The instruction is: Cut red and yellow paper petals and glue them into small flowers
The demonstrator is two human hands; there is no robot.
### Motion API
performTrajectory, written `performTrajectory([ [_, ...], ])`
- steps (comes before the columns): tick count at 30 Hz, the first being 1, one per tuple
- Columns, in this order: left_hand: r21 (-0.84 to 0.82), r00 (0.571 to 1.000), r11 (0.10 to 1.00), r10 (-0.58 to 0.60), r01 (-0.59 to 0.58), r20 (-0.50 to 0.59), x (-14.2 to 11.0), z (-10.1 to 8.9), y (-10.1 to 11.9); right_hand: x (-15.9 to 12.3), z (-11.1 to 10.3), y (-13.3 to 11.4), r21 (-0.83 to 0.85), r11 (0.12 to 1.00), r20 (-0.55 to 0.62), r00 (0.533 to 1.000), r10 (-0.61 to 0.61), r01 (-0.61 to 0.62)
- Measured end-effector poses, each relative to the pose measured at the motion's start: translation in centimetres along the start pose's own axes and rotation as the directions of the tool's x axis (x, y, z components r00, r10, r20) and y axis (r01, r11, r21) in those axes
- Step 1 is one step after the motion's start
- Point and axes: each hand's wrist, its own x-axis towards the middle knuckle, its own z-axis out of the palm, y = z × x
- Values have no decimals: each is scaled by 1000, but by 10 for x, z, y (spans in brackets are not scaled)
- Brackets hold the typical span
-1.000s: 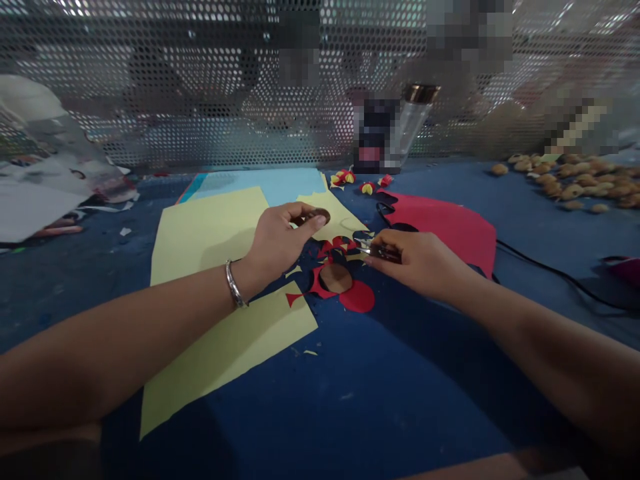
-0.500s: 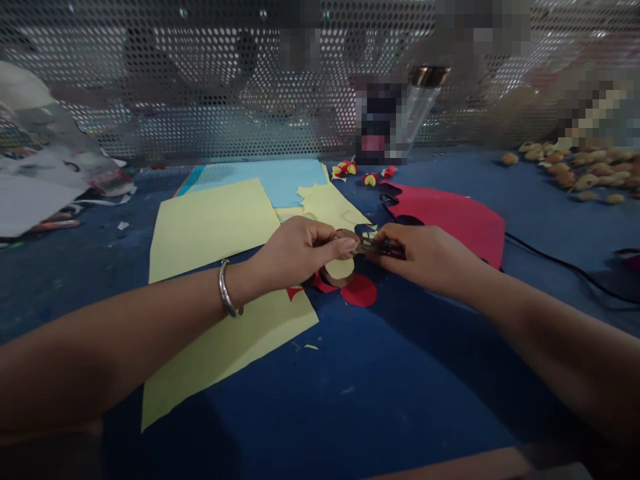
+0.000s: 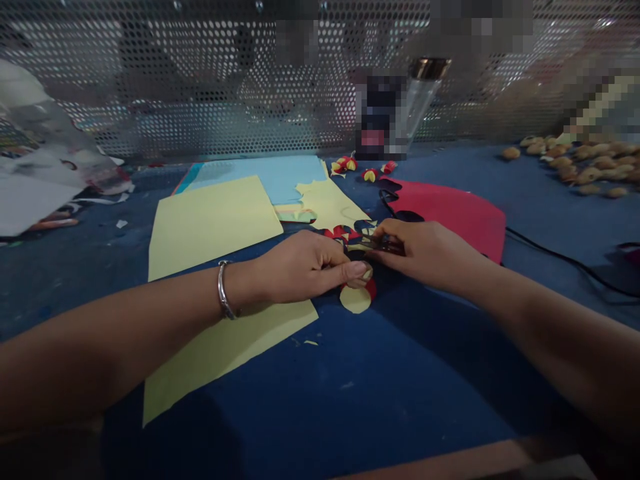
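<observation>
Pale-yellow paper disc (image 3: 355,301): likely flimsy; pinch rim.
Left hand (image 3: 314,268): pinched on pale scrap (image 3: 368,272).
Right hand (image 3: 419,251): clamped around dark metal scissors (image 3: 384,247).

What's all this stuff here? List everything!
Yellow sheets: at least three, yellow, left and middle
Blue paper: some, light blue, back
Red sheet: one, red, right
White paper: some, white, left
Circles: at least two, yellow and red, middle
Scraps: several, red and yellow, middle
Small shapes: several, red and yellow, back
Scissors: one, dark, middle
Nuts: many, brown, right
Cord: one, black, right
Containers: two, clear, left and back
Edge object: one, purple, right
Screen: one, grey, back
Table: one, blue, underneath
Bracelet: one, silver, left wrist
Left hand: one, middle
Right hand: one, middle
</observation>
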Motion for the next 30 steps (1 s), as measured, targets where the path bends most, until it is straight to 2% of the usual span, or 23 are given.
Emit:
performTrajectory([
  [4,109,999,994,3,3,-51,1,-4,2,0,2,1,17,1000,-7,1000,-4,4],
  [6,180,995,981,-55,70,-84,2,-7,5,0,2,2,30,999,-18,1000,-17,17],
  [8,291,987,943,-151,160,-52,2,-11,10,0,2,2,27,999,-24,999,-36,37],
  [11,520,949,822,-309,233,63,-1,-17,20,0,1,2,4,999,-21,998,-53,53],
  [15,725,939,648,-345,232,7,-6,-27,28,0,0,1,-13,999,8,999,-34,34],
  [17,738,931,632,-365,237,14,-5,-34,25,0,0,-1,-27,1000,13,1000,-13,14],
  [20,639,917,732,-386,236,103,-1,-43,12,0,0,-2,-30,1000,31,1000,-3,4],
  [22,617,910,750,-395,238,129,1,-45,3,1,-1,-2,-28,1000,46,999,-5,6],
  [25,745,897,619,-437,246,67,0,-42,-3,1,-1,-2,-25,1000,51,999,-11,13],
  [27,807,909,532,-417,257,-15,-2,-36,-1,1,-1,-1,-14,1000,50,999,-17,18],
  [29,803,944,543,-323,245,-70,-4,-29,3,0,-1,0,-6,1000,48,999,-17,17],
  [30,781,964,589,-260,210,-64,-4,-25,5,0,-1,0,-4,1000,46,999,-15,15],
])
